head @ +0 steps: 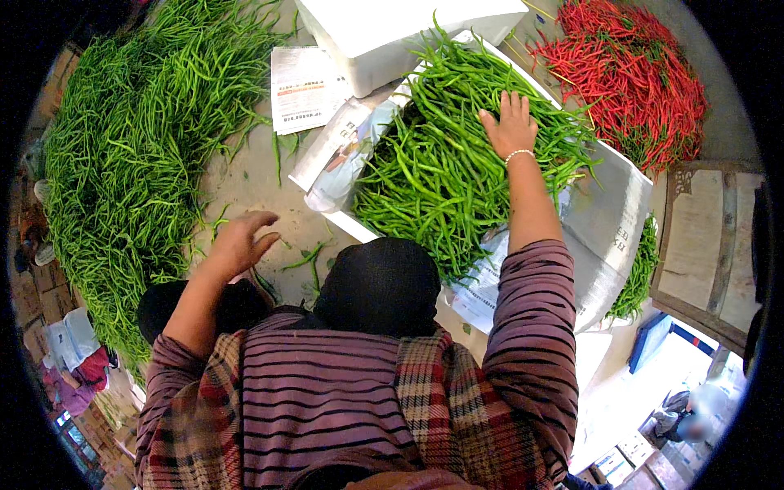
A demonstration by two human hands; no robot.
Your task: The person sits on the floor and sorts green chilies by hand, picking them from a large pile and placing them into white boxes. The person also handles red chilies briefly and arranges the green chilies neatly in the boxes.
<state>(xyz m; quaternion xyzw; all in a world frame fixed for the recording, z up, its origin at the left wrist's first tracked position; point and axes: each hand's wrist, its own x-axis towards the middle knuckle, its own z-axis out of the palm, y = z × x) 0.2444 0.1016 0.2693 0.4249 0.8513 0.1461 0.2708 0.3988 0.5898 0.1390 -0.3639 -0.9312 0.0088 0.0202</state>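
A white foam box (352, 228), lined with newspaper (603, 239), stands before me, heaped with long green chili peppers (429, 165). On the upper right part of this heap my right hand (514, 125) lies palm down, fingers apart, with a beaded bracelet at the wrist. My left hand (242, 245) hovers left of the box above the floor, thumb away from the fingers and nothing in it. Below it a few loose green peppers (303, 257) lie on the floor. The newspaper flaps hang over the left and right sides of the box.
A large pile of green chili peppers (141, 153) spreads along the left. Beyond the box sit a second white foam box (398, 37) and printed sheets (306, 92). Red chili peppers (631, 86) are heaped at the upper right. People (680, 416) are visible at the lower right.
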